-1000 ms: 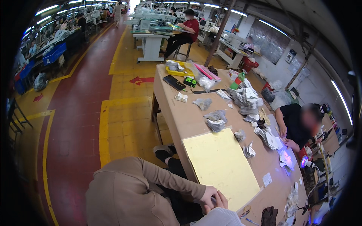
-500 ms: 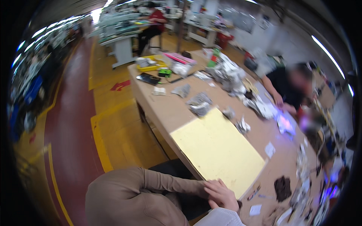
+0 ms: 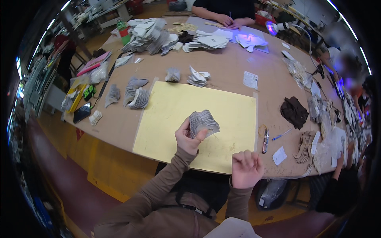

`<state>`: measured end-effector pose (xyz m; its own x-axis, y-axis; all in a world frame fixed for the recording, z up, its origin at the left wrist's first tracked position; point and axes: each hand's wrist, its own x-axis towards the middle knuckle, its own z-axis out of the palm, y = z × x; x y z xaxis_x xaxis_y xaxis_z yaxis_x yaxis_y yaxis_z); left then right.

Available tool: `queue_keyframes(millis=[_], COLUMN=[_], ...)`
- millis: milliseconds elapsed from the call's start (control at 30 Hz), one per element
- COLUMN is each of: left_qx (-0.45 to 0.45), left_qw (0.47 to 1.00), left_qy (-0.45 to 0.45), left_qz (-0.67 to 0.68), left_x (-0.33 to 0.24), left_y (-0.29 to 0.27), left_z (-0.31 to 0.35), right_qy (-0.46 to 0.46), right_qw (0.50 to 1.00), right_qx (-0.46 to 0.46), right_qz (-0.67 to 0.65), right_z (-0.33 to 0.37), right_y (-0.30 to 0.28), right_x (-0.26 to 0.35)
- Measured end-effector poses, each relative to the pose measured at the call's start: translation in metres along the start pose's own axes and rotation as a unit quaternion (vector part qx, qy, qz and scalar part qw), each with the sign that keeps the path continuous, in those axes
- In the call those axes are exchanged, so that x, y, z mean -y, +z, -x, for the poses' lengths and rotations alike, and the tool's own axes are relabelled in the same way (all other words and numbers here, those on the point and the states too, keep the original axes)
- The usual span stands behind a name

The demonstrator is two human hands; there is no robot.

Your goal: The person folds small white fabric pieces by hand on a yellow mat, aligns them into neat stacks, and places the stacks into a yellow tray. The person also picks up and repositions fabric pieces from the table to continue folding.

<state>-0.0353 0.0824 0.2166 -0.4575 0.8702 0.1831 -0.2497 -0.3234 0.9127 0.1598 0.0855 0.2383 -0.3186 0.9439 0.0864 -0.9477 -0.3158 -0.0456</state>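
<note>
A stack of small grey cut fabric pieces (image 3: 203,122) is gripped in my left hand (image 3: 188,137), with the thumb laid across its face. That hand is raised over the yellow sheet (image 3: 170,99) on the table. Near the sheet's front right corner, my right hand (image 3: 247,169) is held up apart from the stack, its fingers curled in and nothing visible in them. Along the sheet's far and left edges lie more grey fabric bundles (image 3: 137,93), a small grey bundle (image 3: 172,74) and a pale stack (image 3: 198,77).
Right of the sheet lie a folding cutter (image 3: 265,141), a blue pen (image 3: 281,134), a paper slip (image 3: 279,155) and dark brown cloth (image 3: 294,112). Far left are a phone (image 3: 82,113) and yellow tray (image 3: 75,98). Across the table a person's hands (image 3: 234,22) work near a violet lamp (image 3: 273,27).
The view has swung from the aisle on the left to face the table. My hands, earlier together near the sheet's corner, are now apart, and the left one shows the grey fabric stack.
</note>
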Motion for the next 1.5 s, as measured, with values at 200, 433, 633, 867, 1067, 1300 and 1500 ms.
queue_keyframes(millis=[200, 433, 633, 867, 1067, 1300, 1500], left_qx=[0.065, 0.237, 0.370, 0.379, 0.303, 0.311, 0.320], left_qw=[0.997, 0.960, 0.905, 0.888, 0.899, 0.900, 0.888], left_qy=[-0.030, 0.068, 0.095, 0.074, 0.020, -0.037, -0.047], left_qz=[0.029, -0.130, -0.188, -0.250, -0.316, -0.303, -0.326], left_x=[0.017, 0.009, 0.001, 0.004, 0.005, 0.014, 0.022], left_y=[0.026, -0.005, -0.020, -0.022, -0.011, -0.011, -0.012], left_z=[0.013, -0.003, -0.019, -0.017, -0.001, 0.006, 0.003], right_qy=[-0.090, -0.076, 0.017, 0.049, 0.004, -0.041, -0.046], right_qw=[0.988, 0.874, 0.869, 0.839, 0.847, 0.800, 0.830], right_qx=[-0.076, -0.019, -0.052, -0.089, -0.125, -0.122, -0.126], right_qz=[0.096, 0.479, 0.492, 0.535, 0.516, 0.586, 0.541], right_z=[-0.015, -0.021, -0.033, -0.036, -0.039, -0.040, -0.042], right_y=[-0.013, -0.014, -0.016, -0.024, -0.047, -0.063, -0.062], right_x=[-0.032, -0.044, -0.031, -0.026, -0.029, -0.041, -0.046])
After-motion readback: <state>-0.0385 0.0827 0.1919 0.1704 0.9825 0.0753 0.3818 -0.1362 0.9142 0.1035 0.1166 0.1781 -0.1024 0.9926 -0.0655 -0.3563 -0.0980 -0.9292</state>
